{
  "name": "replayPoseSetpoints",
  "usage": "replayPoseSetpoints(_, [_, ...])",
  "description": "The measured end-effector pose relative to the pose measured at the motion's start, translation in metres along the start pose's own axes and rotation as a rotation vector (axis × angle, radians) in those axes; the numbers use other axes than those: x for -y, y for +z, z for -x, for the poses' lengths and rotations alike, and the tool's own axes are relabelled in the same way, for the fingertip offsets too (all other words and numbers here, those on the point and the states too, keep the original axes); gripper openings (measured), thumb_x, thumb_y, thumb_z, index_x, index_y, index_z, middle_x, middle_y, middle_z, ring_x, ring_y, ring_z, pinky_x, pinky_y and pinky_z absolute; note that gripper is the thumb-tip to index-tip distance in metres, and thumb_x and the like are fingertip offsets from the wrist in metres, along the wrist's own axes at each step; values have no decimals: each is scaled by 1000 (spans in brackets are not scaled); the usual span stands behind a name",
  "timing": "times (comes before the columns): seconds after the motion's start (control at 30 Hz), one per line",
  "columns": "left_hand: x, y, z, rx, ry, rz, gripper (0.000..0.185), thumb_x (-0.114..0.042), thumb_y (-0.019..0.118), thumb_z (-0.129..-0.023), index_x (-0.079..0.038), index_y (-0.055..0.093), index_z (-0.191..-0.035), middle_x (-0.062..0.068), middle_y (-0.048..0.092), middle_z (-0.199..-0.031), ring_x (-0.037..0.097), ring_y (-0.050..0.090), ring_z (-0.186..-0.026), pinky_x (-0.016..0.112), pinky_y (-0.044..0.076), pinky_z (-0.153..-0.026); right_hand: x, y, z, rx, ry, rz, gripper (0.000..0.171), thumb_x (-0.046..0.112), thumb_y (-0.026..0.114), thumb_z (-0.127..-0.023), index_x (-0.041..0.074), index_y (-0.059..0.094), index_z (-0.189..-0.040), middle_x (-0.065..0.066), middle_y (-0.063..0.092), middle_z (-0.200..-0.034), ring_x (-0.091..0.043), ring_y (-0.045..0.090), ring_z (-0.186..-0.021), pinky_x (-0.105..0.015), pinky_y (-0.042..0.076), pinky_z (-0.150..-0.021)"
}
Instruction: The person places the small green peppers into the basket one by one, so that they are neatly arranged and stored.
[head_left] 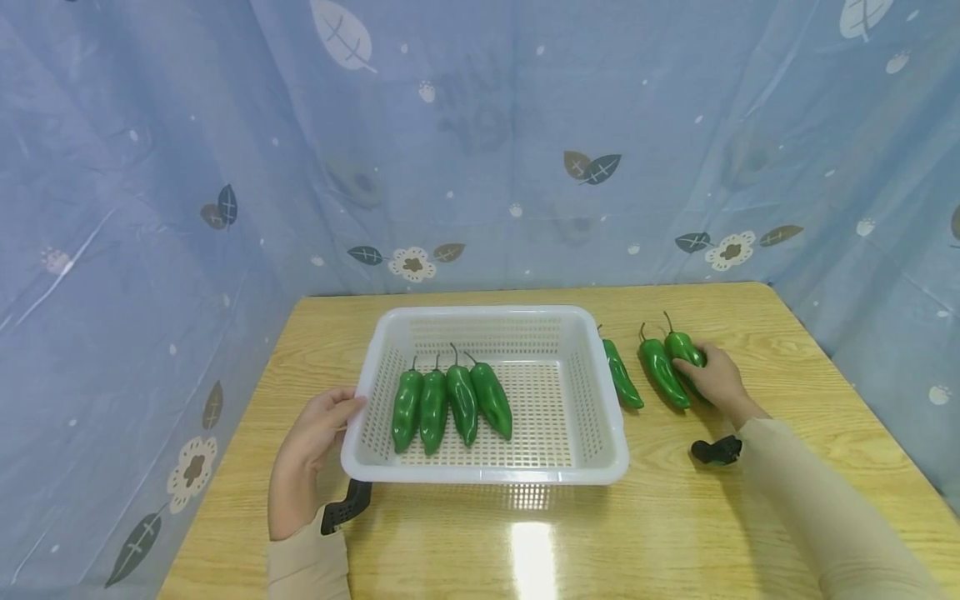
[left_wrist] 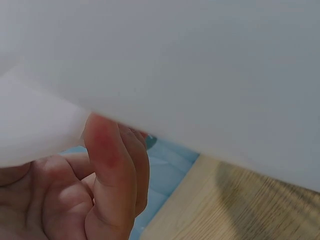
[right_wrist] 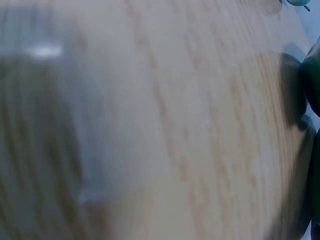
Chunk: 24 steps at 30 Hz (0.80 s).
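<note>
Three peppers lie stem-away outside the basket (head_left: 592,433) on the tabletop (head_left: 675,517); the right hand (head_left: 716,379) grasps the outermost pepper (head_left: 681,346), the left hand (head_left: 311,437) grips the basket's rim.

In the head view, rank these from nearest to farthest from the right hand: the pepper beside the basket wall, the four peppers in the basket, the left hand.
1. Green pepper on the wooden table, beside the white plastic basket's right wall, nearest the right hand.
2. Four green peppers inside the basket, left half.
3. Left hand at the basket's left rim.

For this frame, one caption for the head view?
Left hand holds white basket of four peppers; right hand grips rightmost pepper.
</note>
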<state>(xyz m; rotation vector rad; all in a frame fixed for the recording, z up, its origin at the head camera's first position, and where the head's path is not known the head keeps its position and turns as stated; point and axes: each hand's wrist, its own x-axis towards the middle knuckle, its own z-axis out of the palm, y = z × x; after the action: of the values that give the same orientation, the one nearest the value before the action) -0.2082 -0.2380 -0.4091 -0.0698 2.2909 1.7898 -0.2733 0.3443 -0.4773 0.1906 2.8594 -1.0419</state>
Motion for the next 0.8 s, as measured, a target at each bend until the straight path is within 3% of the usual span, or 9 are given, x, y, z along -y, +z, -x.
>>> replayPoseSetpoints(0.27, [-1,0,0,1,-9,-3,39,-17,48,-98,13,48,-123,30,59,-116,29,67,-96,40,57,-79,0,0,1,0,28,2,75,43,42,-99,-18,24,-139,-40,36,-132,-50,42,-113,-58,42,-86])
replayPoseSetpoints(0.5, [-2,0,1,-1,-21,-3,39,-17,48,-98,13,48,-124,31,58,-118,29,67,-97,40,57,-80,0,-1,3,-25,47,-18,76,45,44,-98,-16,26,-139,-38,39,-128,-47,46,-107,-52,45,-79])
replayPoseSetpoints(0.8, [-2,0,1,3,-20,1,40,-18,49,-98,13,48,-124,31,58,-119,29,66,-99,40,56,-81,3,-5,6,-67,68,-68,80,50,41,-96,-13,23,-142,-38,38,-131,-49,45,-111,-55,48,-82])
